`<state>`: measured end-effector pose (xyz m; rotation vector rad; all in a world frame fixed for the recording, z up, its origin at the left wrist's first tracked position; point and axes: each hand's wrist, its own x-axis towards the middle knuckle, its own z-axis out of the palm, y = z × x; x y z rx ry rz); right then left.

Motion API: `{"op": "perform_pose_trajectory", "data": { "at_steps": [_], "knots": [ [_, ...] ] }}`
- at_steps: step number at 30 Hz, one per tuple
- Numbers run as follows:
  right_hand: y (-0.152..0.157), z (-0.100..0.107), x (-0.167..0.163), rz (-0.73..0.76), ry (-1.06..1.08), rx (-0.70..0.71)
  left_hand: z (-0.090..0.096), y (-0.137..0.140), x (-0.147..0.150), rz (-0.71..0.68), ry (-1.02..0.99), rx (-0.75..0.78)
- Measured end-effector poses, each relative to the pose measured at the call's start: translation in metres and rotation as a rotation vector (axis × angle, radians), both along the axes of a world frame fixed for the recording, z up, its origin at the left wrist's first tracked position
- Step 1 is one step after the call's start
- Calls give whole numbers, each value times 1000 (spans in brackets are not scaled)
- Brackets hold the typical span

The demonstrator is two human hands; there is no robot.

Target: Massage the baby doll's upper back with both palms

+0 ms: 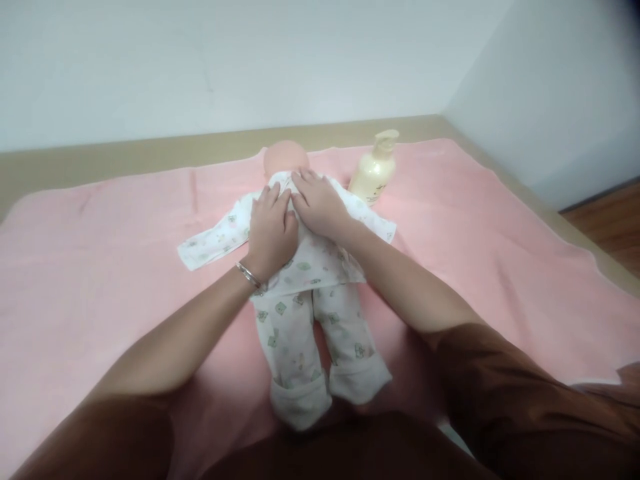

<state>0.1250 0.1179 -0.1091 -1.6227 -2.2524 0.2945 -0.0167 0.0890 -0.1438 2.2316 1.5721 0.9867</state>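
Observation:
A baby doll (286, 159) lies on a pink cloth with its head away from me. It wears a white printed long-sleeved top (320, 263) and matching pants (293, 340) with wide white cuffs. My left hand (273, 230) rests on the left side of the doll's chest, fingers stretched out over the fabric. On the upper chest near the neck, my right hand (320, 207) lies with its fingers extended. Both hands touch the top, close to each other. The doll's face is not discernible, and its hands are hidden in the sleeves.
A cream pump bottle (374, 170) stands just right of the doll's shoulder. The pink cloth (110, 267) covers most of the tan surface (210, 148), which meets a white wall (225, 67) behind. Wooden flooring (610, 230) shows at the far right.

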Motion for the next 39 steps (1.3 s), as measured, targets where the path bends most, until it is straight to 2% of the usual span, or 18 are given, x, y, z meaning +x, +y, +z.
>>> {"op": "perform_pose_trajectory", "data": {
  "at_steps": [6,10,14,20,23,29,34,39],
  "knots": [
    [-33,-3,-15,-68,-46,117,0,19,-13,22,-25,-103],
    [-48,-5,-23,-43,-71,147,1,25,-17,27,-74,-91],
    [-39,1,-19,-9,-103,96,-1,26,-17,31,-70,-71],
    [-5,2,3,99,18,26,-1,15,-11,40,-15,2],
    [1,0,8,102,40,11,1,8,-7,28,-18,10],
    [-22,9,-4,19,-98,52,2,21,-13,18,-177,-129],
    [-51,13,-24,-68,-268,102,-1,34,-21,34,-266,-143],
    [-37,11,-18,-45,-186,80,-1,28,-17,33,-145,-61]
  ]
}}
